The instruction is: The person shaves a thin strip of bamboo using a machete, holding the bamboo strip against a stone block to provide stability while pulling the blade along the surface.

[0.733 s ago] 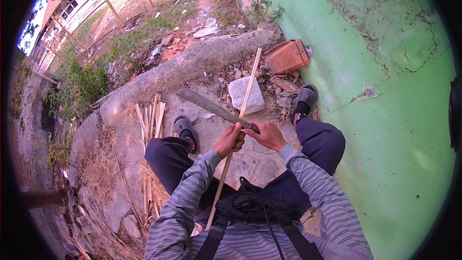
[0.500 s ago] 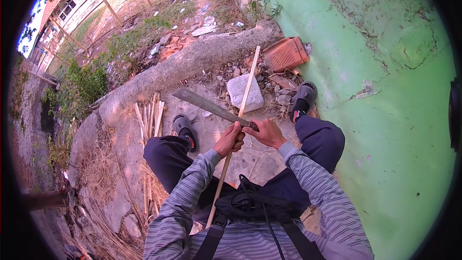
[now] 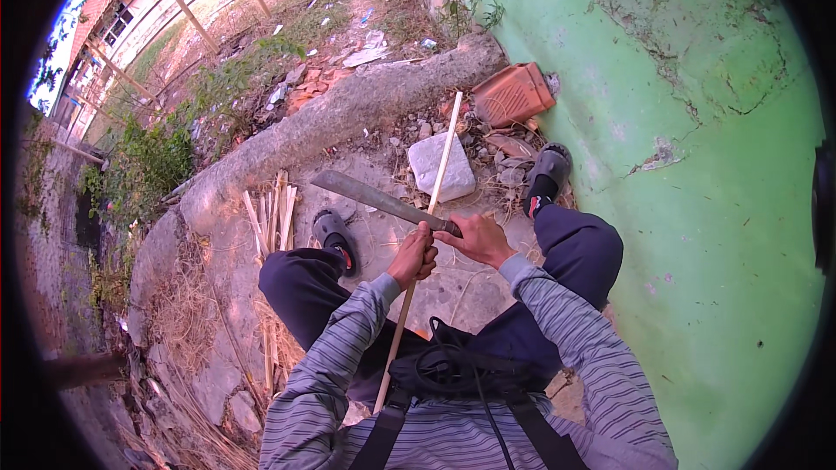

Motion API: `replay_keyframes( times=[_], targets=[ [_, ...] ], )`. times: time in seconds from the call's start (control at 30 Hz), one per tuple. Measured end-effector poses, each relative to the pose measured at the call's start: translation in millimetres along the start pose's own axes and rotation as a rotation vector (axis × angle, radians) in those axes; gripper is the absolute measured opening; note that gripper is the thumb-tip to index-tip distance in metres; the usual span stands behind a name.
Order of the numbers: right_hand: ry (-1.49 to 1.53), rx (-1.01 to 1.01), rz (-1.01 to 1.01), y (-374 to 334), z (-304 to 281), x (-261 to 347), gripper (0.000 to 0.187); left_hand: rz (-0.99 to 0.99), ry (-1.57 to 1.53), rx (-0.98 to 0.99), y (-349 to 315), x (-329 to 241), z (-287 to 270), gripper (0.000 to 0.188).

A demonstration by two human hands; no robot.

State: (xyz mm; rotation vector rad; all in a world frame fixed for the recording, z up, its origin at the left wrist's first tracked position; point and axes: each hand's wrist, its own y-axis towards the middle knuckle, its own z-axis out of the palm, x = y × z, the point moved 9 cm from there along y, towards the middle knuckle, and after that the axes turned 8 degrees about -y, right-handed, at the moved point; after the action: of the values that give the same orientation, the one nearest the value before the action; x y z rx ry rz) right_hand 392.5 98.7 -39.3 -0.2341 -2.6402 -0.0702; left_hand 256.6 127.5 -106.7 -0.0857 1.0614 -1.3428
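My left hand (image 3: 413, 258) is closed around a long, thin pale strip of wood or bamboo (image 3: 448, 150), which slants from my lap up and away between my feet. My right hand (image 3: 479, 239) grips the handle of a machete (image 3: 370, 194), its dark blade pointing to the left. The blade crosses the strip just above my left fist, and my two hands are close together. Whether the edge bites into the strip cannot be seen. Beyond the hands lies a whitish stone block (image 3: 441, 167) on the ground.
Split pale strips (image 3: 275, 213) lie by my left shoe (image 3: 333, 231), with shavings (image 3: 283, 331) below them. A broken orange clay tile (image 3: 514, 96) and rubble sit near my right shoe (image 3: 549, 174). A green wall (image 3: 697, 235) rises at right; a low cement ridge (image 3: 305, 126) curves behind.
The far end of the strip has shifted slightly down and left, and the blade tip is a little lower. Both hands keep their grips.
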Motion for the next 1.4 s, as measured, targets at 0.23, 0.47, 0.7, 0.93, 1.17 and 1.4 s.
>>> replay_keyframes(
  times=[0.23, 0.47, 0.7, 0.93, 1.17, 1.4],
  targets=[
    [-0.126, -0.043, -0.017, 2.7, -5.8, 3.3, 0.069, -0.037, -0.001, -0.02, -0.9, 2.9, -2.7, 0.056],
    [-0.054, 0.003, 0.034, -0.4, 1.0, 0.4, 0.065, 0.004, 0.05, 0.059, 2.0, 2.2, -0.7, 0.058],
    [-0.007, 0.022, 0.028, -4.4, 2.8, 4.6, 0.064, 0.118, 0.115, 0.163, 3.2, -4.0, 3.7, 0.056],
    [-0.056, 0.006, 0.053, -6.9, -0.3, 1.6, 0.065, 0.03, 0.148, 0.003, 2.4, 2.2, -4.8, 0.06],
    [-0.062, 0.042, 0.082, -1.8, -0.2, 0.3, 0.066, 0.116, 0.305, -0.133, 6.4, -7.1, -16.8, 0.067],
    [-0.037, 0.02, 0.097, 3.5, 0.1, 2.0, 0.067, 0.186, 0.308, -0.175, 18.4, -9.4, -29.2, 0.066]
  ],
)
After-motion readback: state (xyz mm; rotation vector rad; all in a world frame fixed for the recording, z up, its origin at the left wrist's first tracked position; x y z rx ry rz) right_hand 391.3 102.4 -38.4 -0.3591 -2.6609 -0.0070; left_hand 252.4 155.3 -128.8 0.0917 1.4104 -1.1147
